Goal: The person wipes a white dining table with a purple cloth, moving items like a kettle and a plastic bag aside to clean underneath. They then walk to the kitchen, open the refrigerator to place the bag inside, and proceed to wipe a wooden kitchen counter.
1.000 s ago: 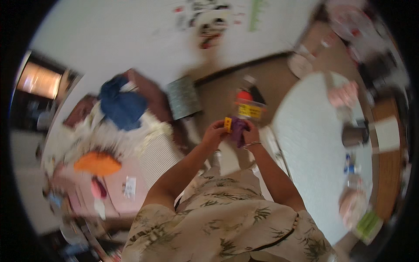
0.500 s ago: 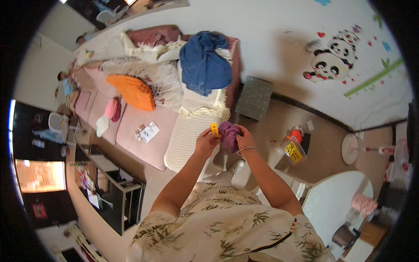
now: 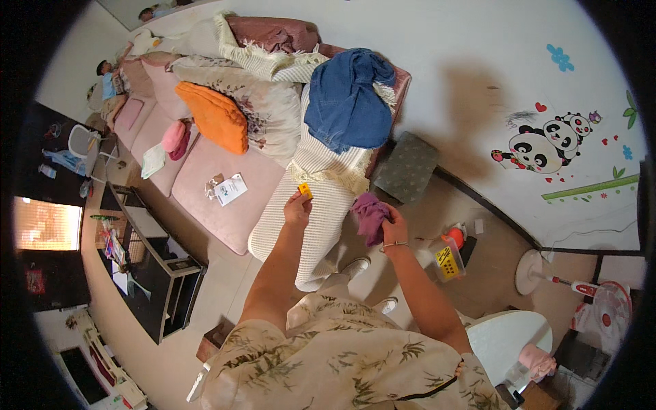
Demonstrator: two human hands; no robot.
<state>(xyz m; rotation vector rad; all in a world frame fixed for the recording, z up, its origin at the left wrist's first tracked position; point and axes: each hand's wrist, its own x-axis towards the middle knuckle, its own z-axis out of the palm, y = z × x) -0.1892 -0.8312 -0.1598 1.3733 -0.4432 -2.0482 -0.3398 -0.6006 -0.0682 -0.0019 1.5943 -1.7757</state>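
While left hand (image 3: 296, 208) pinches yellow piece (image 3: 305, 190), long axis pointing forward-left | right hand (image 3: 394, 227) grasps bunched purple cloth (image 3: 370, 216)

Between the person's left hand (image 3: 296, 212) and right hand (image 3: 395, 225) I see an open gap, narrowed by the bunched purple cloth (image 3: 369, 217) and lying above the ribbed cream throw (image 3: 311, 229). Leftward, a low route crosses the pink sofa (image 3: 205, 171) over a flat white card (image 3: 231, 190), bounded farther ahead by the raised orange cushion (image 3: 213, 119), while heaped blue denim (image 3: 348, 102) obstructs straight ahead. Beyond the right hand stands the grey stool (image 3: 408, 167); farther right, the clear container (image 3: 449, 264), fan base (image 3: 529, 272) and white counter (image 3: 506, 338) interrupt the floor (image 3: 493, 263).
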